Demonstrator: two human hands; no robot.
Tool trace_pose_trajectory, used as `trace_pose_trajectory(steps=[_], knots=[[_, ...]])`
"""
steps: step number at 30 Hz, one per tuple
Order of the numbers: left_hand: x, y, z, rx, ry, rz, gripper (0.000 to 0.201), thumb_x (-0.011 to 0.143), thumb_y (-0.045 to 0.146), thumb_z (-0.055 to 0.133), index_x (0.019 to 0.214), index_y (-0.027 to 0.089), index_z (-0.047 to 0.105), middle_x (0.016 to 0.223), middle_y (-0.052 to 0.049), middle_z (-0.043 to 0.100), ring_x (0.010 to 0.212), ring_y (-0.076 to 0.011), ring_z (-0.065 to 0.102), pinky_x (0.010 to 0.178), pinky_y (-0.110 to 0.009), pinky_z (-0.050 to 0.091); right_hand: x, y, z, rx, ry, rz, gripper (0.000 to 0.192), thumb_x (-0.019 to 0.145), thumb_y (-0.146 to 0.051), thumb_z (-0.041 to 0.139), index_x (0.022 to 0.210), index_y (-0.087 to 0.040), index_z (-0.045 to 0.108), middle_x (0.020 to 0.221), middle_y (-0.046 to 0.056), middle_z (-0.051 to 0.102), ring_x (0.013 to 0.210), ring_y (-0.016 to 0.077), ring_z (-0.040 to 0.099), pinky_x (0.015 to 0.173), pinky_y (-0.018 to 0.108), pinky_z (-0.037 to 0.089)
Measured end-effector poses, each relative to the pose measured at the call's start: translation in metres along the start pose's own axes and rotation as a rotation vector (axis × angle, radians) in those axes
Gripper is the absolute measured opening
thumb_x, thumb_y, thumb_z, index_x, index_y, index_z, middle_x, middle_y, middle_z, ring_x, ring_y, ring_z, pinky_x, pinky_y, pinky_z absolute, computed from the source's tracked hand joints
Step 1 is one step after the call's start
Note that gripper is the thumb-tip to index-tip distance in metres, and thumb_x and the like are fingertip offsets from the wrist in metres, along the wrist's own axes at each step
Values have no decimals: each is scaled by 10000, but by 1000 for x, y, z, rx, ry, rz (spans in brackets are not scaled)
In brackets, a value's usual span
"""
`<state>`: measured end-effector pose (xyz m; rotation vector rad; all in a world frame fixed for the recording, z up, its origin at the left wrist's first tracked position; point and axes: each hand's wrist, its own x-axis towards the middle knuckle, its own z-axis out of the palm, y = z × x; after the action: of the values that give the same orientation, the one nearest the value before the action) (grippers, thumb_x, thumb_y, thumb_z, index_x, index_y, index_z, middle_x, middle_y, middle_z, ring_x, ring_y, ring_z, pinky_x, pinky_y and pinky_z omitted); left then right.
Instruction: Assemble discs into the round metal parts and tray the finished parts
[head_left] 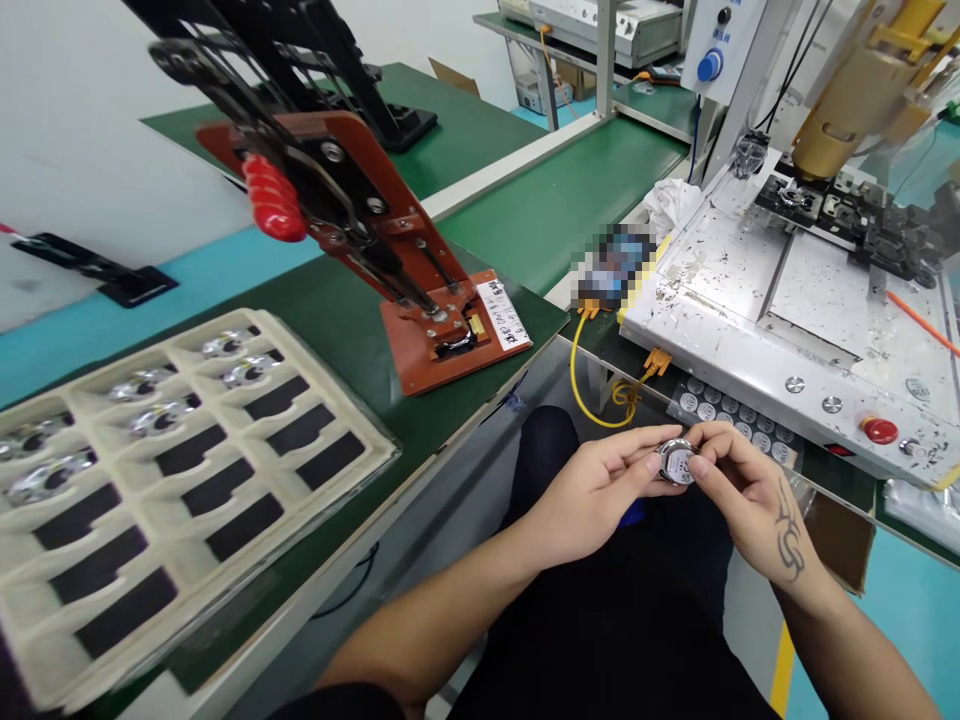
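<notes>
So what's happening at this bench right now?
A seated person holds a small round metal part between both hands, left hand and right hand, over their lap. More such parts fill a tray just beyond. On the green bench to the left sit a red toggle-clamp jig and a cream compartment tray, partly loaded.

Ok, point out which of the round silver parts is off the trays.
The round silver part pinched between the left hand and right hand over the lap; the others sit in trays.

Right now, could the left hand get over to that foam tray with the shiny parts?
Probably yes: the left hand shares only a small round metal part with the right hand, and nothing stands between it and the foam tray.
</notes>
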<state>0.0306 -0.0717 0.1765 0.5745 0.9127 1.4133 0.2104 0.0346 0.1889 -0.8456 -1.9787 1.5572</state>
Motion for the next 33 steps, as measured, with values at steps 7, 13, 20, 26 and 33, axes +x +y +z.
trace_pose_trajectory(steps=[7, 13, 20, 26, 33], knots=[[0, 0, 1, 36, 0, 9, 490, 996, 408, 781, 1416, 161, 737, 1387, -156, 763, 1245, -341, 756, 1123, -509, 619, -2, -2, 1, -10, 7, 14, 238, 1051, -409, 684, 883, -247, 638, 1156, 66, 651, 1054, 241, 607, 953, 395, 475], [-1, 4, 3, 94, -4, 10, 472, 1018, 395, 750, 1430, 164, 725, 1413, -149, 750, 1253, -330, 752, 1125, -490, 620, -1, -2, 0, -6, -3, 28, 235, 1047, -411, 690, 883, -250, 641, 1144, 57, 656, 1031, 232, 618, 906, 370, 481], [-3, 2, 2, 160, -7, 18, 466, 1056, 379, 693, 1463, 151, 690, 1414, -147, 751, 1244, -310, 761, 1140, -476, 611, 0, -1, 0, -22, 1, 11, 240, 1044, -423, 690, 888, -246, 647, 1133, 69, 665, 1020, 237, 633, 900, 374, 503], [-4, -3, 2, 225, 7, 34, 465, 1068, 388, 666, 1473, 159, 681, 1412, -145, 754, 1248, -314, 763, 1160, -479, 594, 0, 0, 1, -92, 19, -23, 227, 1048, -386, 683, 876, -248, 631, 1095, 65, 673, 975, 229, 637, 890, 379, 510], [-3, -1, 6, 318, 20, 80, 435, 1036, 291, 680, 1441, 135, 687, 1313, -139, 802, 1192, -294, 791, 1085, -423, 643, -1, 2, 4, -169, 68, -82, 197, 1043, -349, 684, 879, -254, 630, 1085, 68, 681, 985, 245, 655, 880, 400, 517]])
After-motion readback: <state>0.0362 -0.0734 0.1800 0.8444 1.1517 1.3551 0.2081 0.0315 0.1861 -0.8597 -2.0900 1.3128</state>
